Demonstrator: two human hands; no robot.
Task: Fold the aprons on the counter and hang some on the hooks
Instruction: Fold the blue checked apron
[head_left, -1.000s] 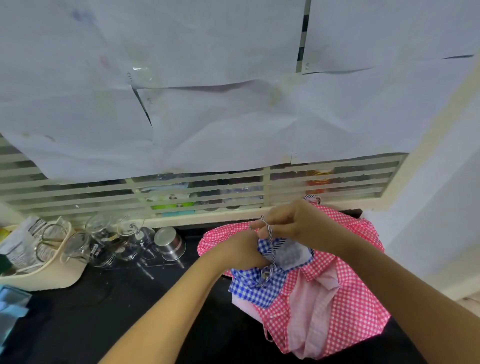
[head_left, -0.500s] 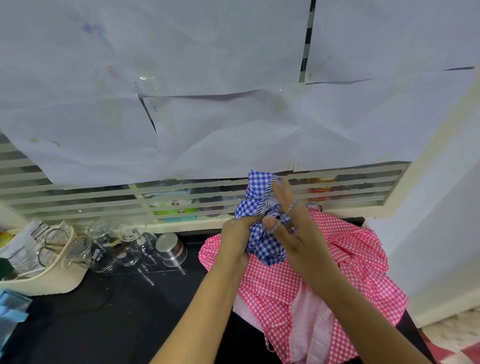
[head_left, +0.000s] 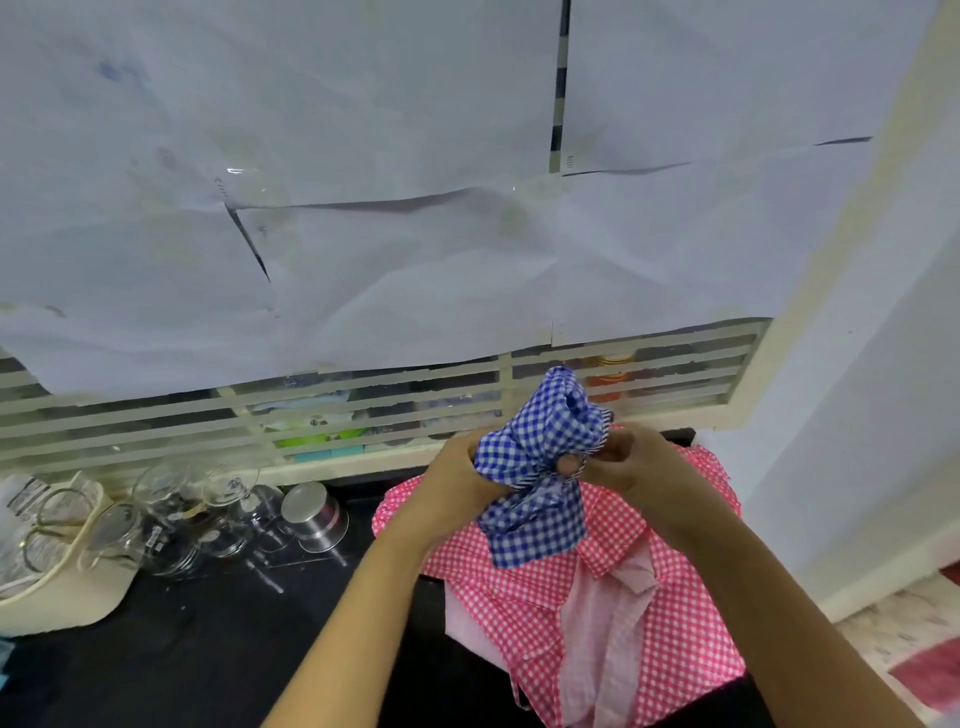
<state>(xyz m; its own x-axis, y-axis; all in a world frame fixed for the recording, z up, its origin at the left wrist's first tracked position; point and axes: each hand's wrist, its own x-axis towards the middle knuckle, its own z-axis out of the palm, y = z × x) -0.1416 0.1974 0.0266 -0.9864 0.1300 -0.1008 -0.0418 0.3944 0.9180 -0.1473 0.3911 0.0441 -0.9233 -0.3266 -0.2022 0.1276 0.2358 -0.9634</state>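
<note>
Gripping bunched blue checked apron (head_left: 535, 467) in both hands, left hand (head_left: 451, 491) fingers curled round its 9 o'clock side, right hand (head_left: 641, 470) pinching its 3 o'clock edge, bundle held over pink checked apron (head_left: 660, 613) on black counter (head_left: 208, 654), glassware (head_left: 171, 519) at 9 o'clock.

The black counter (head_left: 208, 665) carries a pink checked apron (head_left: 675, 623) at its right. Clear glasses (head_left: 171, 519), a steel cup (head_left: 314, 517) and a cream basket (head_left: 67, 597) sit left.
</note>
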